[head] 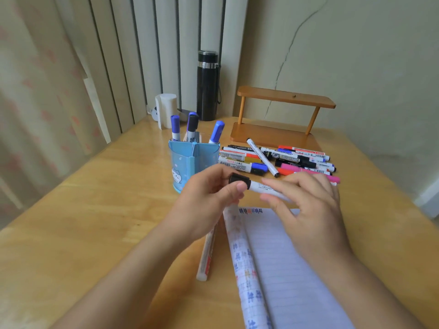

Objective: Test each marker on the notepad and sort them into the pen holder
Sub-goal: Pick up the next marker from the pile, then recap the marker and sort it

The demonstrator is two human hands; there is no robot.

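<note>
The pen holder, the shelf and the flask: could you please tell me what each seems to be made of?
The pen holder looks like thin light-blue plastic: glossy panels, printed cartoon. The shelf seems to be wood, satin brown, with rounded edges. The flask is probably coated metal: matte black body, shiny silver band.

the left hand (pixel 209 200) pinches the black cap (pixel 238 180) of a marker (pixel 261 187) above the far edge of the notepad (pixel 285 257). the right hand (pixel 308 210) holds its barrel

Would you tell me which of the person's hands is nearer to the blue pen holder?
Left. The left hand is just beside the pen holder; the right hand is farther off, above the notepad.
</note>
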